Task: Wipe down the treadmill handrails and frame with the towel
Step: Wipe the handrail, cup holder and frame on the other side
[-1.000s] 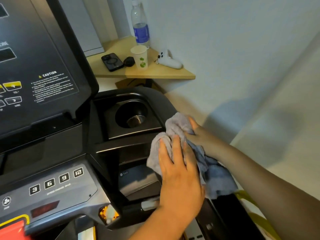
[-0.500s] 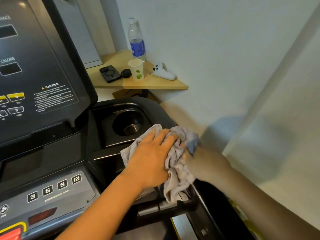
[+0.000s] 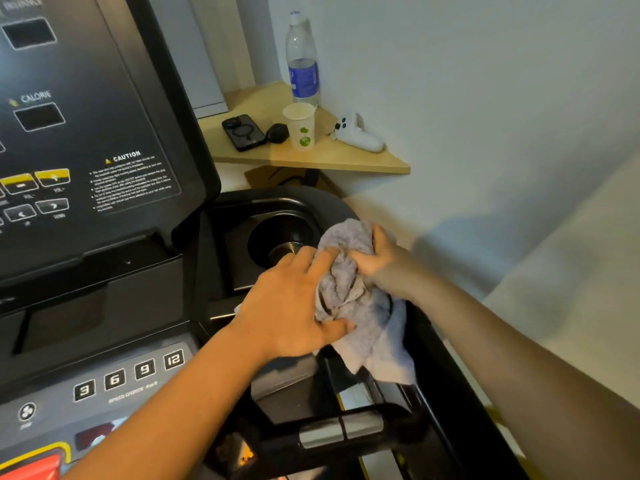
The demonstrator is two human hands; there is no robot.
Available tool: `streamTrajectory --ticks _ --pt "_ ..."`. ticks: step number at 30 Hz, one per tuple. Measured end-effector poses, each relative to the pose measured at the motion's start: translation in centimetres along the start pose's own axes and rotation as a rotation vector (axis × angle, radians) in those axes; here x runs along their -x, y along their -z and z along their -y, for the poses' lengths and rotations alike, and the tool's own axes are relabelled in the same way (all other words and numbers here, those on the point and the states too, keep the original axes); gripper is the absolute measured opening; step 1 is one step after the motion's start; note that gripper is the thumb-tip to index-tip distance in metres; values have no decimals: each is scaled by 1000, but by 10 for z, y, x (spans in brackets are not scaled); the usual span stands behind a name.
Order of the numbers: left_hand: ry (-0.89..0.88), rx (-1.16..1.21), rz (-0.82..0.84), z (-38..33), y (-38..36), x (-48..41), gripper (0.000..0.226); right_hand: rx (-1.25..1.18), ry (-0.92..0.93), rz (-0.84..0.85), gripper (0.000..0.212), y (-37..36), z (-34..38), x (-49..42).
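Observation:
A grey towel (image 3: 349, 299) is bunched on the right side of the black treadmill frame (image 3: 332, 202), just beside the round cup holder (image 3: 277, 237). My left hand (image 3: 291, 303) lies over the towel's left side with fingers dug into its folds. My right hand (image 3: 377, 261) grips the towel's upper right part. A loose corner of the towel hangs down over the right handrail (image 3: 446, 382). Below it sits a short grip bar with a silver sensor (image 3: 341, 431).
The console panel (image 3: 86, 133) with its caution label rises at left, speed buttons (image 3: 128, 375) below it. Behind stands a wooden corner shelf (image 3: 346, 161) with a water bottle (image 3: 302, 64), paper cup (image 3: 300, 126), phone (image 3: 243, 132) and white controller (image 3: 360, 136). A white wall is close on the right.
My left hand swung from below the towel to lie across it from the left. The towel was gathered into a tighter bunch between both hands, close beside the cup holder.

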State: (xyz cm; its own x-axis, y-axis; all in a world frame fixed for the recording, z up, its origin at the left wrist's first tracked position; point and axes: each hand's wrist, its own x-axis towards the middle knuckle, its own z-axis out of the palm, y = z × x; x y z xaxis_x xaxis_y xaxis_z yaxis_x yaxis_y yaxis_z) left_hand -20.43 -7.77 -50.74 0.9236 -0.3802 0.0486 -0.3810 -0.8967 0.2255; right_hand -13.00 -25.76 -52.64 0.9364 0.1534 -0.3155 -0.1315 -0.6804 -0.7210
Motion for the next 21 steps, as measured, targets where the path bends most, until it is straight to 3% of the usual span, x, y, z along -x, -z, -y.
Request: streamTrajectory --ticks 3,7,14,21 --pt "139 43 -32 -2 -3 -11 100 50 42 24 80 -4 13 -35" --pt "265 -2 -166 -9 -9 -21 83 -36 106 67 78 1 34 -68" --pt "255 -40 -177 -10 -9 -20 73 -268 130 49 65 2 33 -70" --pt "161 47 -174 -13 -1 -14 63 -77 -55 -36 75 -1 7 -23"
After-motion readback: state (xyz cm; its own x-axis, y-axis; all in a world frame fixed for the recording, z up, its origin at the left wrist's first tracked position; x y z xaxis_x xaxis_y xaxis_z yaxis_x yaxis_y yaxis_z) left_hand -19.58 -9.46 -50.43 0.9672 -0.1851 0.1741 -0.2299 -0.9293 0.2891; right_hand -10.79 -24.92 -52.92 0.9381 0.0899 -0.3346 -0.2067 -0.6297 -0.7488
